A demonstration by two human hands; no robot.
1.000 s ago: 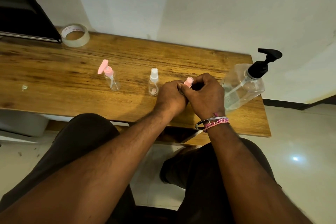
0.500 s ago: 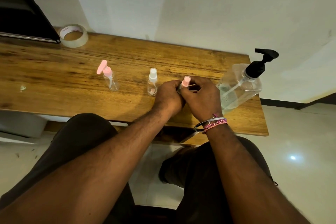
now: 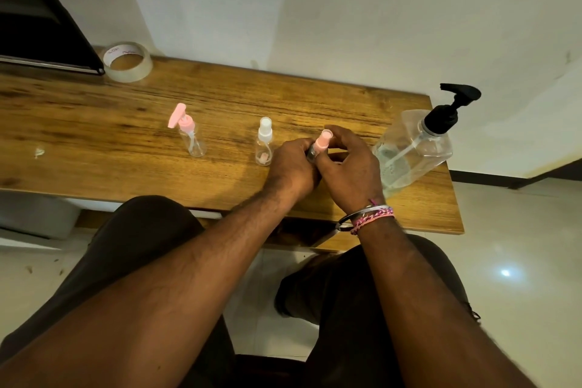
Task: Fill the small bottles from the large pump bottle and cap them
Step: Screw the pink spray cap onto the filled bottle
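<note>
My left hand grips the body of a small bottle with a pink cap; most of that bottle is hidden in my fist. My right hand is beside it, thumb and fingers curled round the pink cap. To the left stand a small clear bottle with a white spray top and a small clear bottle with a pink pump. The large clear pump bottle with a black pump head stands at the right, partly filled with clear liquid.
The wooden table runs along a white wall. A roll of clear tape lies at the back left beside a dark flat object. The table's right edge is just past the large bottle. My knees are under the front edge.
My right hand has opened up over the pink cap, so the cap shows more. Both hands have stayed in the same place on the table.
</note>
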